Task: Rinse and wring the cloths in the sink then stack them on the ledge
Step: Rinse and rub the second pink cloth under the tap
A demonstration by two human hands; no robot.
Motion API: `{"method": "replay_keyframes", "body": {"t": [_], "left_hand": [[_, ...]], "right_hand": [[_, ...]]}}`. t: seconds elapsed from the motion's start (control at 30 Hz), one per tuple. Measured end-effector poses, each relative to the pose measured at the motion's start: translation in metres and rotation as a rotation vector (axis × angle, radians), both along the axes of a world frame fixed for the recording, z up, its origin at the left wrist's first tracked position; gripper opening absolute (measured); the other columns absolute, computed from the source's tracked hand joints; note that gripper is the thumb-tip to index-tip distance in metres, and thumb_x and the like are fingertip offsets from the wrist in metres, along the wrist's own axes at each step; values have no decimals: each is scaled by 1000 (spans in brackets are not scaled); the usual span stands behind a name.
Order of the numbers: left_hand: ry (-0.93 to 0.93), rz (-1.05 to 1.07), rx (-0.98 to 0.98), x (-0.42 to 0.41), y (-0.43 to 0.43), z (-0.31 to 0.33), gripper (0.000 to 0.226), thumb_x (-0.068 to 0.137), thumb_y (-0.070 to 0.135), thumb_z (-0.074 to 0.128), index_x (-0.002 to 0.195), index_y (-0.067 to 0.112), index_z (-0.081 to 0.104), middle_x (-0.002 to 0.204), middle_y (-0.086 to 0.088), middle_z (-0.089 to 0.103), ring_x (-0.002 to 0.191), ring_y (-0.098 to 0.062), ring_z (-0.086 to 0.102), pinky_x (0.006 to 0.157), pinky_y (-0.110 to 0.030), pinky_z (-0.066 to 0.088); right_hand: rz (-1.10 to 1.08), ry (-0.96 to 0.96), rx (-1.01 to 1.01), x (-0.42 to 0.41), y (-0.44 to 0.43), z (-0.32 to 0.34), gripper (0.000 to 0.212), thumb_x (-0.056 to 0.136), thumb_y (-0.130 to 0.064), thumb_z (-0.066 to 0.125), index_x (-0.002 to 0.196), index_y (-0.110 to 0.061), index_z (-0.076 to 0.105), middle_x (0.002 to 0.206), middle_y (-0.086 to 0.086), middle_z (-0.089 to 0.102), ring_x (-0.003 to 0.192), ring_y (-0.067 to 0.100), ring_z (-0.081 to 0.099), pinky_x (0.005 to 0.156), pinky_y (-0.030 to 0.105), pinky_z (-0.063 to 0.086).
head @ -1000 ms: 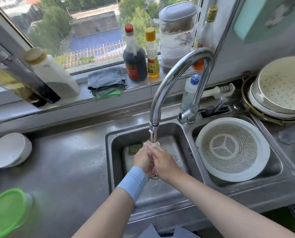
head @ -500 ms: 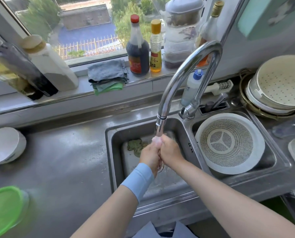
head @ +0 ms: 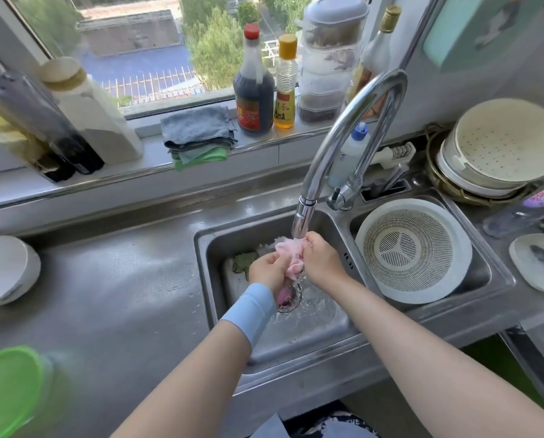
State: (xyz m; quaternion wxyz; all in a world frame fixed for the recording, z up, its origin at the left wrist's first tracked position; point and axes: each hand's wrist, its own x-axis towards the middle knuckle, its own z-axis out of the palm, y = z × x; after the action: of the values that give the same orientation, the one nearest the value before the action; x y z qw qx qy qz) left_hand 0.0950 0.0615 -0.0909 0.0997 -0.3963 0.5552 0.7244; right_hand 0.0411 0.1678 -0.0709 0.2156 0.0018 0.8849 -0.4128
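Both hands grip a wet pink cloth (head: 291,256) under the running faucet (head: 303,216) over the left sink basin (head: 207,267). My left hand (head: 269,271), with a blue wristband, holds the cloth's lower part; my right hand (head: 319,259) holds its upper part beside the spout. A green cloth (head: 243,260) lies crumpled at the back of the basin, partly hidden by my left hand. A stack of folded cloths (head: 197,134), grey on top and green beneath, rests on the window ledge (head: 137,172).
Sauce bottles (head: 254,90) and stacked containers (head: 327,67) stand on the ledge right of the stack; a white jug (head: 90,112) stands left. A white colander (head: 413,251) fills the right basin. A white bowl (head: 5,270) and a green lid (head: 8,390) sit on the left counter.
The hands were pressed together under the spout; now they have parted slightly and the pink cloth shows bunched between them. The view has shifted, with the sink farther right in the frame.
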Motion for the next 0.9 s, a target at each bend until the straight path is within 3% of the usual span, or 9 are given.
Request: {"method": "replay_keyframes", "body": {"t": [0.1, 0.2, 0.3, 0.4, 0.5, 0.6, 0.7, 0.8, 0.9], "left_hand": [[-70, 2, -124, -6, -4, 1, 24, 79, 33, 71, 74, 10, 66, 66, -7, 65, 61, -19, 51, 60, -25, 44], [-122, 20, -83, -10, -5, 6, 35, 77, 45, 70, 68, 12, 66, 60, -12, 65, 56, -21, 55, 62, -27, 46], [-81, -99, -36, -9, -4, 7, 35, 78, 44, 69, 93, 13, 74, 86, -14, 76, 73, -24, 65, 71, -33, 53], [9, -262, 24, -7, -11, 13, 41, 89, 2, 51, 125, 20, 57, 103, -10, 70, 78, -21, 63, 59, -25, 51], [-37, -411, 81, -2, -22, 19, 40, 87, 21, 61, 127, 19, 63, 102, 0, 70, 86, -14, 66, 72, -24, 51], [-93, -783, -307, 1, -27, 26, 24, 89, 35, 66, 106, 18, 69, 88, 5, 70, 70, -8, 62, 71, -25, 52], [-107, -886, -585, -2, -32, 37, 24, 92, 37, 59, 95, 15, 69, 90, -3, 72, 78, -18, 66, 84, -37, 55], [-120, -990, -753, -4, -38, 56, 21, 96, 35, 54, 98, 16, 64, 100, -8, 71, 89, -24, 67, 87, -38, 54], [-45, -1115, -956, -1, -43, 72, 20, 98, 22, 53, 118, 18, 55, 103, -1, 64, 87, -19, 60, 80, -30, 47]], "right_hand": [[-51, -76, -74, -2, 3, 2, 27, 99, -25, 43, 75, -20, 52, 75, -3, 61, 73, 18, 54, 60, 29, 37], [-45, -195, -90, 1, 1, -1, 32, 87, -39, 52, 64, -21, 65, 68, -5, 68, 69, 17, 60, 67, 31, 43], [-42, -211, -71, 0, -6, -2, 40, 83, -52, 52, 60, -23, 67, 65, -3, 70, 63, 17, 62, 67, 32, 48], [-76, -240, -114, -11, -5, -4, 35, 82, -45, 55, 66, -19, 71, 68, 1, 72, 71, 23, 68, 68, 35, 51], [19, -198, -138, -18, 2, 2, 28, 93, -26, 51, 67, -16, 58, 63, -2, 59, 58, 16, 53, 55, 27, 38], [63, -246, -265, -21, 14, 4, 30, 101, -24, 44, 73, -15, 48, 60, -2, 43, 48, 10, 36, 44, 21, 28], [147, -247, -226, -19, 30, 3, 19, 98, -29, 51, 81, -21, 48, 73, -2, 50, 63, 15, 43, 56, 29, 36], [422, -146, 85, -7, 45, 11, 18, 95, -45, 55, 100, -27, 54, 94, -5, 59, 91, 19, 55, 79, 34, 46], [649, 27, 318, 11, 41, 24, 47, 99, -59, 41, 125, -23, 54, 118, 2, 63, 107, 24, 57, 94, 40, 47]]}}
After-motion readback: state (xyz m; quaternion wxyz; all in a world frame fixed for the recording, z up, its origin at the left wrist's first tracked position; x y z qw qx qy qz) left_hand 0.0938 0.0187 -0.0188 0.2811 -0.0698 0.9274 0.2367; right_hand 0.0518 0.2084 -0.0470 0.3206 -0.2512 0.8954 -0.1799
